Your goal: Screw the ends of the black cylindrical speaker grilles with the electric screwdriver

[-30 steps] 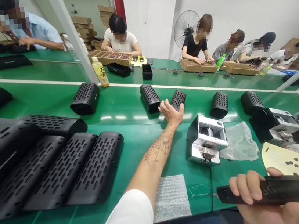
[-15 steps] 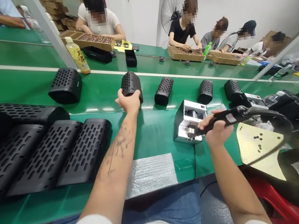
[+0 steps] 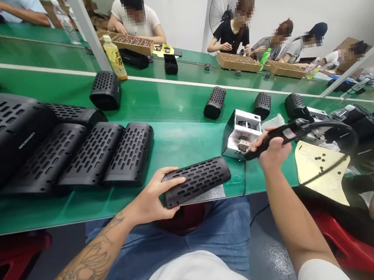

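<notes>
At the near edge of the green bench (image 3: 61,212), the left hand (image 3: 156,193) grips the left end of a black slotted case (image 3: 198,180), its fingers spread over the top and side. From that grip the case extends to the person's right, its long axis lying nearly along the bench edge, the free end tipped slightly away from the body. That free end points toward the right-hand side, short of the white machine (image 3: 242,134); the slotted face is turned up. The left hand is the nearer one, being on the case itself. Whether the case's underside rests on the silvery sheet (image 3: 215,193) beneath is hard to tell from this angle.

Just beyond, the right hand (image 3: 274,153) is closed around a black handheld tool (image 3: 282,135) (a thick cable trails from its back), the tool's front end close by the machine. To the left, a row of similar cases (image 3: 129,152) lies side by side. Farther off, one more case (image 3: 214,102) sits apart, and past the white line co-workers (image 3: 137,19) bend over cardboard trays (image 3: 238,62).
</notes>
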The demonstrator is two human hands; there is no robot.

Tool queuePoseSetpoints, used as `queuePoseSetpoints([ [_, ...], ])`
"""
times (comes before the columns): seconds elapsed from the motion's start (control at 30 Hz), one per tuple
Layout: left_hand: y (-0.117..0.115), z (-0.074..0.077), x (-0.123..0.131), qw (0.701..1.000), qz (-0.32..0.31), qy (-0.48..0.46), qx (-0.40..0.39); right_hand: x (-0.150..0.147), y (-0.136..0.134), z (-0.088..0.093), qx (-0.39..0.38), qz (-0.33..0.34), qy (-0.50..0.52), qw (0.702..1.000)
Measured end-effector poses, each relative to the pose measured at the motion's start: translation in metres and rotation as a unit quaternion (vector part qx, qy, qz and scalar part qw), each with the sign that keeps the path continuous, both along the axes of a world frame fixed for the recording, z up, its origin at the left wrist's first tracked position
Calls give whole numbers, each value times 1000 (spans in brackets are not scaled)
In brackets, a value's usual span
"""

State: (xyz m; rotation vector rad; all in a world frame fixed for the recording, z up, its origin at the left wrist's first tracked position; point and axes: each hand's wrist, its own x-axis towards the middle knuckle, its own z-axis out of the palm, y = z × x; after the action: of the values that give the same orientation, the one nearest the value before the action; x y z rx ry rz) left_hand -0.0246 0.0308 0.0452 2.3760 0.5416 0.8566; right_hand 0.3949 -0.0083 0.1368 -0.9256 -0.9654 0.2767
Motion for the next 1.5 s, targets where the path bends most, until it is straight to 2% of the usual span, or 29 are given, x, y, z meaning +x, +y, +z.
queuePoseSetpoints([
  [0.07,2,-9,-4,1000,-8,16,-15,-9,-24,5,28,34,-2,999],
  [0.17,0,-19,-7,999,15,28,-34,-25,-57,11,57,133,-17,989],
  [0.27,-2,-22,-8,998,20,31,-41,-44,-73,12,61,187,-24,980],
  [0.43,-3,-26,-6,999,14,8,-45,-67,-62,7,42,218,-3,975],
  [0.63,-5,-33,-3,998,30,-2,-52,-75,-44,0,-34,238,9,971],
  [0.87,-7,-26,1,998,26,-14,-56,-77,-42,1,-67,313,0,947],
  [1.0,-7,-23,2,998,22,-16,-58,-78,-43,-1,-55,343,-25,937],
  [1.2,-6,-24,0,998,18,3,-58,-79,-43,-5,-41,346,-31,937],
  [1.37,-11,-40,1,998,61,-28,5,-75,-52,-7,-37,369,-70,926],
  [1.43,-12,-45,2,997,68,-35,13,-62,-51,-3,-15,345,-69,936],
  [1.5,-13,-46,1,997,69,-34,2,-40,-39,4,9,263,-52,963],
])
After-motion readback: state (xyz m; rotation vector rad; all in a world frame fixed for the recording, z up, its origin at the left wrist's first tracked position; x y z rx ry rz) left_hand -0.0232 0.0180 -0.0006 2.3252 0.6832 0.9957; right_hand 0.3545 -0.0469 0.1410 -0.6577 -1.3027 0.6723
